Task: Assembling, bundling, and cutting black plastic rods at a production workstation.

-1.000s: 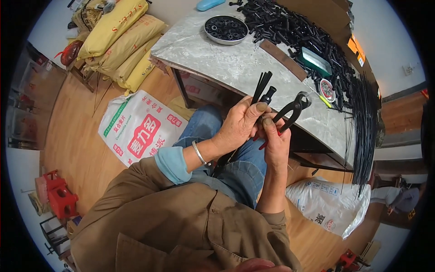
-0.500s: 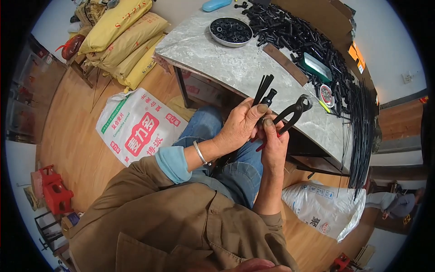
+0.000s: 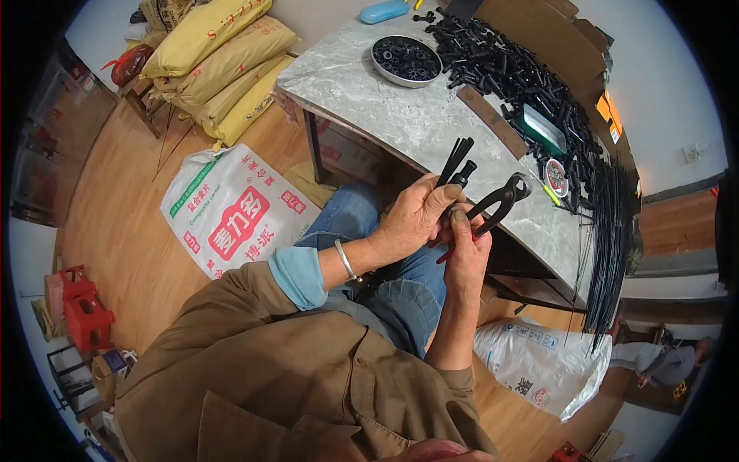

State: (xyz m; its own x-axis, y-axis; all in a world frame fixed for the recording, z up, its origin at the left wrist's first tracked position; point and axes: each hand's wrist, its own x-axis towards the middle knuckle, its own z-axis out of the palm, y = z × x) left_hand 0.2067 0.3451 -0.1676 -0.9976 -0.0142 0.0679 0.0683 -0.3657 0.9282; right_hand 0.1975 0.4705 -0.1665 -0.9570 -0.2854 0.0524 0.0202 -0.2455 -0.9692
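Left hand (image 3: 412,223) closed on black strips (image 3: 456,165); right hand (image 3: 467,250) grips pincers (image 3: 496,204); fingers risk being nipped if strips slip

Yellow sacks (image 3: 219,69) stacked upper left, white red-green printed bag (image 3: 231,212) on floor, white sack (image 3: 543,362) lower right

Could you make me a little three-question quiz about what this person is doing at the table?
1. True or false: the left hand holds a bundle of thin black strips.
2. Which tool is in the right hand? A hammer, B black pincers, C saw.
3. What lies in the round dish on the marble table?

Key: 1 true; 2 B; 3 small black ring-shaped parts.
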